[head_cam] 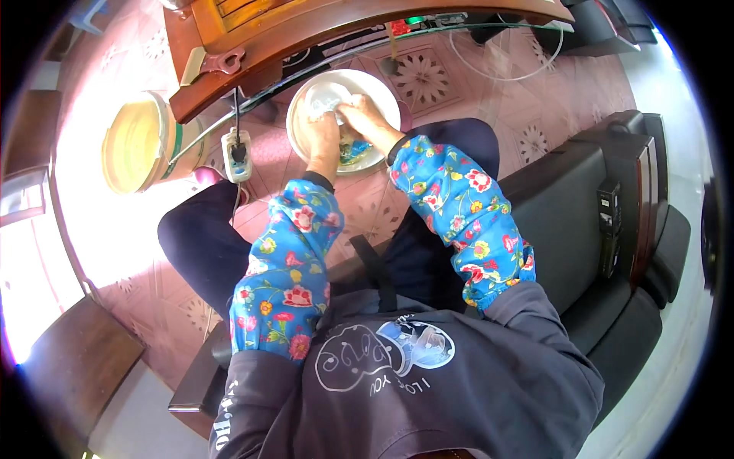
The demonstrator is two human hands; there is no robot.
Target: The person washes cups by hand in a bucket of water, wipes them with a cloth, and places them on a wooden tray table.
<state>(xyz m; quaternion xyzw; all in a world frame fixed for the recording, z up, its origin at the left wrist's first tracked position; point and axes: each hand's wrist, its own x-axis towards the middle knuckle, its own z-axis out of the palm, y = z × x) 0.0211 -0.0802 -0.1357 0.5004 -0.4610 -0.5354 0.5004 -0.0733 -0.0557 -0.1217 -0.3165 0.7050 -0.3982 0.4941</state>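
Both of my hands are over a round white basin (390,103) that stands between my knees. My left hand (323,133) grips the near left side of a small whitish round container (328,97), perhaps a bowl or a lid. My right hand (360,112) is at its right edge, fingers bent inward against it; what its fingertips hold is too small to tell. Shiny blue and yellow-green pieces (354,150), perhaps wrappers, lie in the basin below my hands. Flowered blue sleeve covers reach up both forearms.
A wooden table (258,43) bearing a peeler-like tool (225,62) stands ahead. At left are a large bucket (135,143) and a power strip (237,158) with a plug and cord. A black sofa (550,212) with a black box (608,226) is at right.
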